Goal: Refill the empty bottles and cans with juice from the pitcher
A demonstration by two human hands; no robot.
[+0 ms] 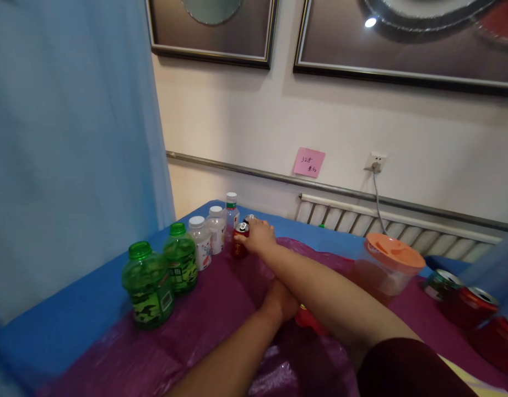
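Note:
My right hand point(260, 237) is closed at a small cluster of drink cans at the far end of the row. Its thumb overlaps a red can point(239, 249), and the top of another can point(249, 218) shows just behind. Which can it grips is not plain. Crossing under my right forearm, my left hand point(284, 300) is low over the purple plastic sheet point(221, 309); its fingers are hidden. Close by it lies a bright red object point(309, 321), mostly covered by the arm.
Two green bottles point(150, 292), two white-capped clear bottles point(201, 245) and a slimmer bottle point(232, 208) line the left. At right stand a clear jug with an orange lid point(394, 253) and several cans point(469, 306). A radiator point(320, 212) runs behind the blue table point(92, 286).

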